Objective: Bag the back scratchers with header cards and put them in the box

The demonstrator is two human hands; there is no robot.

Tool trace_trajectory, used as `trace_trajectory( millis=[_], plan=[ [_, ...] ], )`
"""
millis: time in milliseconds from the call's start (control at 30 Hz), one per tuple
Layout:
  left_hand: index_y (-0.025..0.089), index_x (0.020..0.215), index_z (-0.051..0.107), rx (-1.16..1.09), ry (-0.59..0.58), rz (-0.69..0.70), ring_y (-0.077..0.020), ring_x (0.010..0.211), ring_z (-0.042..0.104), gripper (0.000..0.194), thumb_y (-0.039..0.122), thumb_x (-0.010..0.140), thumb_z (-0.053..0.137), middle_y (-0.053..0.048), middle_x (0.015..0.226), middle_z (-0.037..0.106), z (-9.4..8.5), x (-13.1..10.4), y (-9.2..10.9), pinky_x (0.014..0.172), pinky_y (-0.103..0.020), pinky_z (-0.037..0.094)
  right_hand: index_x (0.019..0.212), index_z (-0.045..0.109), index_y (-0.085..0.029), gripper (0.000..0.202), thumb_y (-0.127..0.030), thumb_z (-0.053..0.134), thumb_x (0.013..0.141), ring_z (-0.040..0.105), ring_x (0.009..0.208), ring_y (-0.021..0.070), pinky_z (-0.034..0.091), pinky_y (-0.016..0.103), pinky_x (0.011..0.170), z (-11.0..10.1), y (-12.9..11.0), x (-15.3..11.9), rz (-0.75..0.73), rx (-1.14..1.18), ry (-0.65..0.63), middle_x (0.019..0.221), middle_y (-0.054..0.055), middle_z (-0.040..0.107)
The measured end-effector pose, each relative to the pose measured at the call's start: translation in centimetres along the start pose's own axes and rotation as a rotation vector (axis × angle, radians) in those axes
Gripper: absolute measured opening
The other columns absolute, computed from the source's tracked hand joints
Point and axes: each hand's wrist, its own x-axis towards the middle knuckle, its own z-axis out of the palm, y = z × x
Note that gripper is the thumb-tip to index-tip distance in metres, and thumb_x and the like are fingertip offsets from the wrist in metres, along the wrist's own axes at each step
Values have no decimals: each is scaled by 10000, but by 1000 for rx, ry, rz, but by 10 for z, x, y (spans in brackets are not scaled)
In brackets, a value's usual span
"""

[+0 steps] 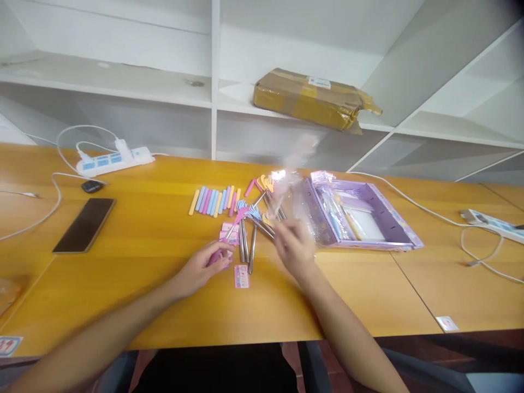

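My left hand (208,263) is closed around the handle of a back scratcher with a pink claw head (240,214) and a thin metal rod. My right hand (295,246), smeared by motion, pinches a clear plastic bag (290,188) that stands up above it. Between the hands lie metal rods (251,251), some with blue claw heads (254,212), and further back are yellow claw heads (264,183). Left of these, coloured grip sleeves (213,202) lie in a row. Small pink printed cards (241,277) rest beside my left hand, one partly under it.
A purple box (395,218) on the right holds bagged items (335,213). On the left are a phone (84,225), a black fob-like object (92,186) and a power strip (114,161) with cables. A taped parcel (307,98) sits on the shelf; another power strip (493,222) is far right.
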Motion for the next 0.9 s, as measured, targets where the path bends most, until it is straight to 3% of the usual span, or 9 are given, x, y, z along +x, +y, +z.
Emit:
trace_trajectory(
  millis=[167,267,333,400,500,567,633,800,900],
  plan=[
    [264,1431,639,-124,-71,8,-284,1232,624,582,588,955,725,-116,1423,642,10,-2,-3,1027,-420,528,1268,722,-279,257,-327,510,1130,704,843,179,578,296,745,27,-52,-15,-342,205,-373,987,26,763],
    [254,1383,668,-227,-83,-56,-196,907,632,583,635,945,721,-81,1171,698,16,-5,-6,769,-323,522,1250,689,-219,240,-292,496,1126,723,930,209,582,343,787,30,-59,-13,-494,280,-406,1112,80,785],
    [235,1372,672,-289,-54,-123,-125,683,500,598,674,965,674,-35,965,657,17,-6,-8,612,-273,409,1225,682,-209,223,-295,515,1105,719,1000,237,583,385,837,28,-55,-11,-504,391,-357,1155,113,769],
    [217,1338,684,-311,-17,-155,-97,606,401,581,678,987,642,-3,862,594,17,-6,-11,564,-262,324,1153,685,-214,215,-300,494,1104,702,1031,241,576,406,878,26,-49,-8,-343,534,-283,1113,115,743],
    [209,1285,700,-317,-4,-117,-95,589,385,506,632,1014,635,28,771,525,14,-5,-12,570,-261,317,973,638,-225,254,-370,492,1121,654,830,189,556,348,761,29,-41,-7,157,664,-206,885,50,670],
    [213,1261,705,-317,-11,-88,-100,589,391,461,601,1018,646,33,747,524,12,-5,-11,576,-260,336,1026,610,-235,276,-502,573,1084,588,648,154,505,295,595,35,-38,-8,456,813,-284,774,-6,618],
    [219,1224,720,-297,-23,-72,-110,598,407,413,571,1016,663,21,756,561,11,-6,-9,582,-264,353,1161,603,-245,403,-610,670,1003,561,561,136,454,267,489,41,-36,-10,640,1009,-420,781,-28,628],
    [223,1085,761,-266,-120,-28,-128,612,454,339,542,1010,675,-13,808,637,15,-8,0,595,-277,385,1102,702,-222,444,-632,756,937,578,586,143,473,282,558,49,-40,-14,717,1165,-626,729,-19,639],
    [208,1002,775,-228,-99,0,-132,651,515,341,538,996,693,-24,844,655,13,-7,7,640,-281,443,1010,721,-221,398,-608,778,934,619,726,161,531,311,693,46,-38,-7,685,1185,-457,836,14,676]
  ],
)
